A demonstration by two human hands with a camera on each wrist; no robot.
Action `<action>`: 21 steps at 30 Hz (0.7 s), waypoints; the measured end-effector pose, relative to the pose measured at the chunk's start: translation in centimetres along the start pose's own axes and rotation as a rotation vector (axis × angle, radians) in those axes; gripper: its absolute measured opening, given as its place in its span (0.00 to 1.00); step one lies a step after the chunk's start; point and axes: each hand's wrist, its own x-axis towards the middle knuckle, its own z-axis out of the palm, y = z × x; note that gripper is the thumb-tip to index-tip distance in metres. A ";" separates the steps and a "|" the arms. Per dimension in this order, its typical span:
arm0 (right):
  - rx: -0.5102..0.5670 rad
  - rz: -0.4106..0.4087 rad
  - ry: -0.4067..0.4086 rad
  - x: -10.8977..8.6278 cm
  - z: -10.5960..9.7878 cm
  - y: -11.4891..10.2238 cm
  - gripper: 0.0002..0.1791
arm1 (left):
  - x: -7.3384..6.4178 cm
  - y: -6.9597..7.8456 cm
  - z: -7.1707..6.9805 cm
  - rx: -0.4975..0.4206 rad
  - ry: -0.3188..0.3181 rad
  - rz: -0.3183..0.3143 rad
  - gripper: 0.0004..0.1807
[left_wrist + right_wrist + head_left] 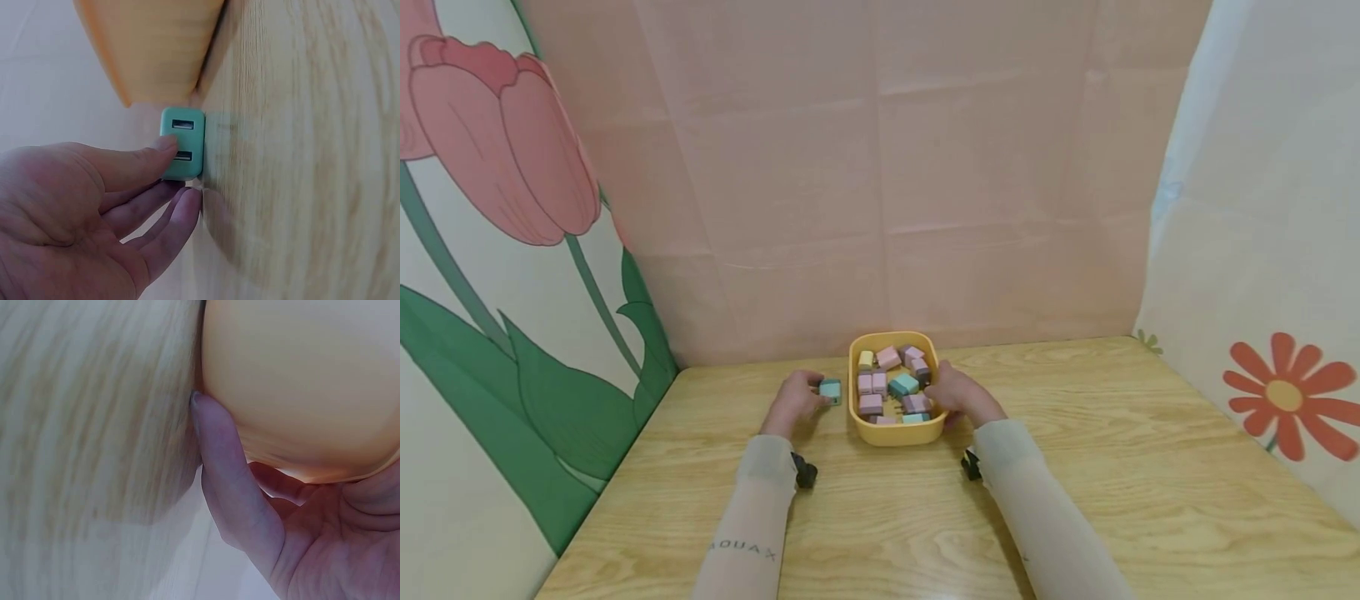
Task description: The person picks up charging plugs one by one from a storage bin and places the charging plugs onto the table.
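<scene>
My left hand (795, 402) is at the left of a yellow plastic bin (898, 435), with a teal USB charger (830, 392) between thumb and fingers. In the left wrist view the charger (182, 140) shows two USB ports, and the thumb lies over part of the lower one. It sits right at the tabletop, close to the bin. My right hand (962, 396) grips the bin's right side at the rim. In the right wrist view one digit of that hand (234, 481) presses along the outer wall (294, 381), low near the table.
Inside the bin lie several charger blocks: pink ones (888, 358), purple ones (871, 404), a teal one (903, 384) and a yellow one (866, 360). The wooden table (880, 517) ends at a pink sheet (880, 208) behind. Flower-printed panels flank both sides.
</scene>
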 end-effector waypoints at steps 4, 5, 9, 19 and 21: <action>-0.004 -0.007 0.000 -0.1 0.1 0.0 0.37 | -0.3 0.2 -0.2 0.014 0.003 0.011 0.31; -0.008 -0.009 0.000 -0.2 0.1 0.0 0.37 | -0.4 0.2 -0.3 0.021 0.007 0.014 0.32; -0.014 -0.013 0.005 -0.3 0.0 0.0 0.37 | -0.8 0.8 -1.0 0.043 0.030 0.042 0.33; -0.003 0.001 0.002 -0.4 0.0 -0.1 0.38 | -1.8 4.0 -2.9 0.026 0.069 0.188 0.31; -0.001 0.003 0.001 -0.4 0.0 -0.2 0.38 | -2.4 5.1 -3.2 0.036 0.066 0.194 0.31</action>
